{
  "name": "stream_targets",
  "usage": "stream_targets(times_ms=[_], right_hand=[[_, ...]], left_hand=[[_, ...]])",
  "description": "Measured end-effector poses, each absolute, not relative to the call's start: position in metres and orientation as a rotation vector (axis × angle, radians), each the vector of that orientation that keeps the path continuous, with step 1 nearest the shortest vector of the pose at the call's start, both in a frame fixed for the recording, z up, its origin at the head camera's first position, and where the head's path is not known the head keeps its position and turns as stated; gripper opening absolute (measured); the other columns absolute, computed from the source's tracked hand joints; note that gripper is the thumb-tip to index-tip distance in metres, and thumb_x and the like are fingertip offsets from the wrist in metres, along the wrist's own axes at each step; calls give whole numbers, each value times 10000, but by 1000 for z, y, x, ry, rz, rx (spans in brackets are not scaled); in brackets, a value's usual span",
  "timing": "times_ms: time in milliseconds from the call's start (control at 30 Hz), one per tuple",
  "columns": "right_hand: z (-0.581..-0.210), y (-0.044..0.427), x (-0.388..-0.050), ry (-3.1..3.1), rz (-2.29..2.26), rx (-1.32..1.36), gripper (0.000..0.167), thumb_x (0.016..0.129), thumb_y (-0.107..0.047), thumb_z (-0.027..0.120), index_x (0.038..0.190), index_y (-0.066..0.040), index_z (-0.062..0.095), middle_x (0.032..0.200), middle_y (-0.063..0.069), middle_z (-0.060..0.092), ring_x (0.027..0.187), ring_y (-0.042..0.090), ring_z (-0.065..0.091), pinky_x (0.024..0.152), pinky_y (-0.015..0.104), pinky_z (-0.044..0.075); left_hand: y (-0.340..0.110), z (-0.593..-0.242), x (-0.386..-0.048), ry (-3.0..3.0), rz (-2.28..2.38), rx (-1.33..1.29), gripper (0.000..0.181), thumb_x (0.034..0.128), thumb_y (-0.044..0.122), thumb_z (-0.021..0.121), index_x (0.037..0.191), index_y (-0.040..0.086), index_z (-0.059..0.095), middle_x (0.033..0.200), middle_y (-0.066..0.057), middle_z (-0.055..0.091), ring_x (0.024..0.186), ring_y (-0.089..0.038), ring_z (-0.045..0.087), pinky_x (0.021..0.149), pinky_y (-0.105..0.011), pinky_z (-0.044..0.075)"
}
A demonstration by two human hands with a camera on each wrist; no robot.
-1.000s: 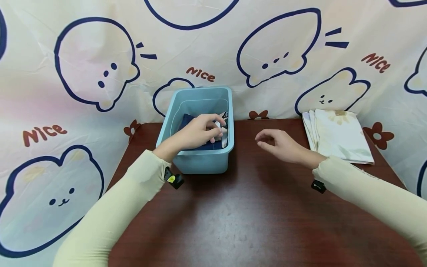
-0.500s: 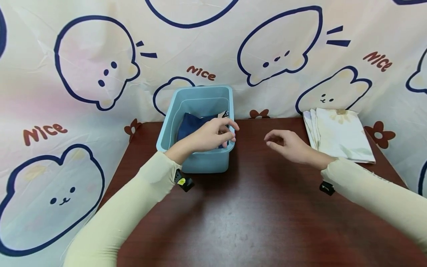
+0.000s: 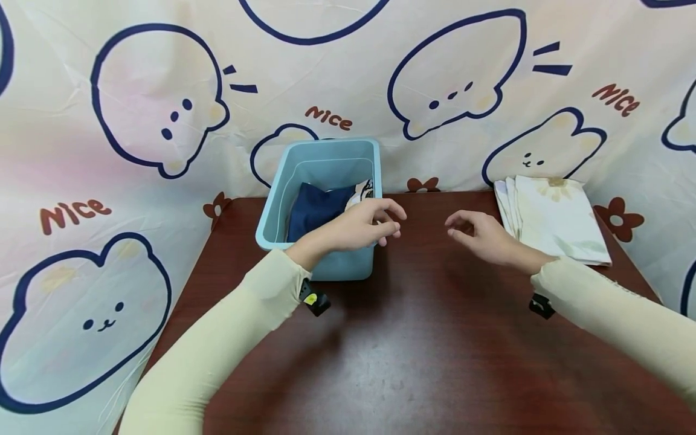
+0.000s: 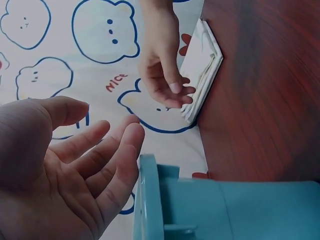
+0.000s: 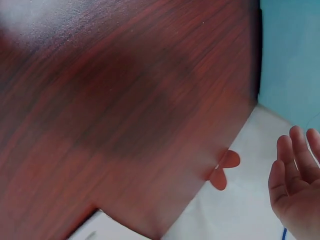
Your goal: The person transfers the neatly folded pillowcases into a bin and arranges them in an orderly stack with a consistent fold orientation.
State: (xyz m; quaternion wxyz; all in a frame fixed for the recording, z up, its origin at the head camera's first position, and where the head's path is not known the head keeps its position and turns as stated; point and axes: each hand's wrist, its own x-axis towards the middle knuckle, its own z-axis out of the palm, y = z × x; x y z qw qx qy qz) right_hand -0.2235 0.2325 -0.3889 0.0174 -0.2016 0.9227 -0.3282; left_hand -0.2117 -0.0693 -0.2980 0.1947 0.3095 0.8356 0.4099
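Observation:
My left hand (image 3: 359,226) hovers over the near right corner of a light blue plastic bin (image 3: 328,266), its fingers loosely bent with nothing in them. Inside the bin lie a navy blue cloth (image 3: 315,208) and a piece of patterned beige and black cloth (image 3: 360,193), partly hidden by the hand. My right hand (image 3: 484,235) hangs above the table to the right, fingers relaxed and holding nothing. Close beyond it is a folded white cloth with a floral print (image 3: 560,220). In the left wrist view, the palm and spread fingers of my left hand (image 4: 85,170) show beside the bin's rim.
The dark reddish-brown wooden table (image 3: 413,362) extends toward me below both hands. A pale cloth backdrop (image 3: 348,78) with cartoon bears and lettering stands along the back and sides. The bin's raised walls stand close to the left hand.
My left hand has moved right, from inside the bin to its right rim, uncovering more navy cloth. My right hand has drifted slightly right, toward the folded white cloth.

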Motion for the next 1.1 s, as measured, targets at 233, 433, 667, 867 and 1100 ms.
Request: stream_targets(times_ms=[233, 433, 667, 867, 1100], right_hand=[[-393, 243, -232, 2867, -1075, -530, 253, 1038, -184, 559, 1208, -15, 641, 1113, 179, 705, 944, 252, 627, 768, 252, 487], [-395, 252, -236, 2886, -1017, -468, 287, 1039, -178, 545, 1229, 23, 625, 1176, 225, 682, 1048, 330, 647, 877, 430, 498], [-405, 266, -243, 2901, -884, -462, 312, 1031, -170, 560, 1245, 53, 607, 1158, 244, 678, 1019, 348, 653, 877, 499, 507], [-410, 278, -244, 2911, -809, -424, 329, 1032, -194, 553, 1248, 49, 601, 1165, 251, 674, 1033, 365, 648, 888, 532, 492], [-412, 292, -247, 2940, -698, -411, 372, 1025, -211, 556, 1280, 60, 559, 1139, 256, 673, 1017, 370, 657, 877, 551, 503]], left_hand=[[-60, -298, -210, 2333, 1128, 907, 252, 1039, 125, 533, 1272, 52, 596, 1088, -120, 735, 805, -199, 661, 663, -261, 535], [-50, -304, -205, 2313, 1116, 905, 246, 1044, 133, 541, 1274, 64, 593, 1104, -109, 713, 822, -181, 638, 656, -247, 532], [-39, -312, -200, 2319, 1087, 923, 238, 1045, 142, 541, 1268, 77, 595, 1107, -96, 711, 884, -209, 654, 682, -249, 530], [-29, -320, -194, 2329, 1046, 924, 247, 1042, 158, 548, 1275, 94, 604, 1177, -96, 713, 984, -211, 676, 766, -233, 515], [-19, -330, -189, 2340, 1019, 903, 235, 1037, 182, 561, 1257, 126, 620, 1188, -41, 704, 987, -127, 663, 809, -240, 516]])
